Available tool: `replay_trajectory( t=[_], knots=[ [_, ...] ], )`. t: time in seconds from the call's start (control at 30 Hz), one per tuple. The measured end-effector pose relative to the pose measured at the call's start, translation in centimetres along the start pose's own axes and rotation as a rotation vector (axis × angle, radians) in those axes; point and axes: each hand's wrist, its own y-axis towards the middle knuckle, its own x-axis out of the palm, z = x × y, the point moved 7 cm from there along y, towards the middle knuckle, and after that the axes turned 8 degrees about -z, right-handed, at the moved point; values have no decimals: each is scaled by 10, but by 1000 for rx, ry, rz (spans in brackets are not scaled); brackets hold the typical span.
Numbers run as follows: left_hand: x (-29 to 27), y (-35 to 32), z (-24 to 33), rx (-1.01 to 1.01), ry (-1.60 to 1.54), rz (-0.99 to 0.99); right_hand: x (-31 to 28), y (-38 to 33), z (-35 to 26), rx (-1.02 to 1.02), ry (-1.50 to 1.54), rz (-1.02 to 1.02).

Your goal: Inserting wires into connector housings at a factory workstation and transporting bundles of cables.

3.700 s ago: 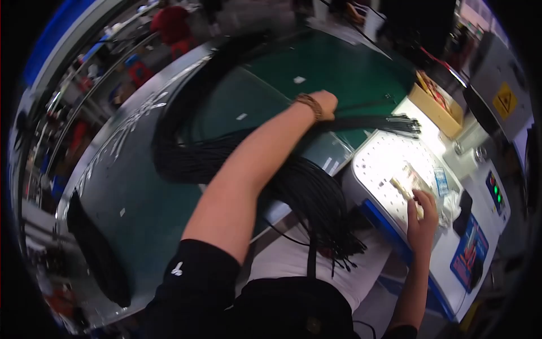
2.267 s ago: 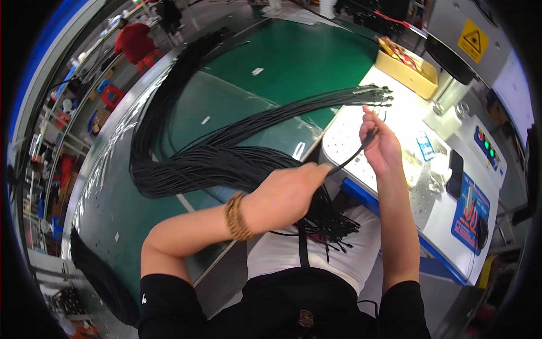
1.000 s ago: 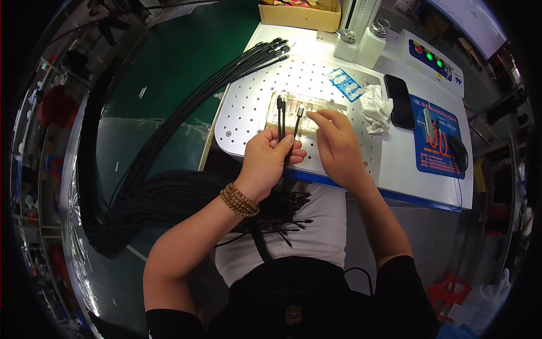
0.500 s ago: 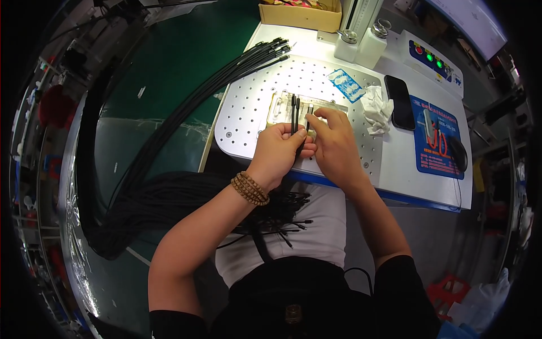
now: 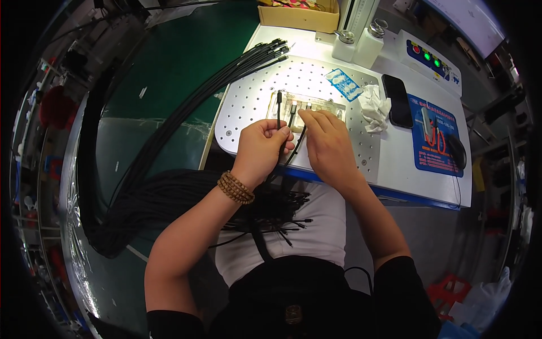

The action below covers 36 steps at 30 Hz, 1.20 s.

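Observation:
My left hand (image 5: pixel 258 150), with a beaded bracelet at its wrist, pinches a black cable (image 5: pixel 279 99) whose connector end points up past the fingers. Beyond the hands lies a pale, clear-looking block fixture (image 5: pixel 335 107) on a perforated metal plate (image 5: pixel 243 116). A second black cable connector (image 5: pixel 292 108) rests at the fixture's near side, between my hands. My right hand (image 5: pixel 332 146) is closed, fingertips down on another black cable (image 5: pixel 301 137) that reaches the fixture; the fingers partly cover its end.
A bundle of black cables (image 5: pixel 226 76) crosses the plate's left edge, and more cables (image 5: pixel 169 198) lie across my lap. On the right are crumpled tissue (image 5: pixel 374 107), a phone (image 5: pixel 398 101), a blue mat (image 5: pixel 423 155) with cutters, and a button panel (image 5: pixel 432 59). Two bottles (image 5: pixel 368 48) stand behind.
My left hand has moved left with one cable, away from the other cable it was beside. That other connector now sits at the fixture. My right hand's fingers have come down lower over its cable.

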Motion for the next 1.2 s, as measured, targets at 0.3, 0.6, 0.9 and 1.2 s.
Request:
replay_trajectory(
  t=[0.3,0.6,0.9,1.2],
  knots=[
    [2,5,9,93,130,87,2,3,3,31,25,3],
    [3,14,3,119,177,116,9,4,7,76,18,3],
    [-8,10,17,156,453,90,7,8,5,99,33,-45],
    [-1,4,36,179,818,83,8,5,4,89,31,-26]
  ],
)
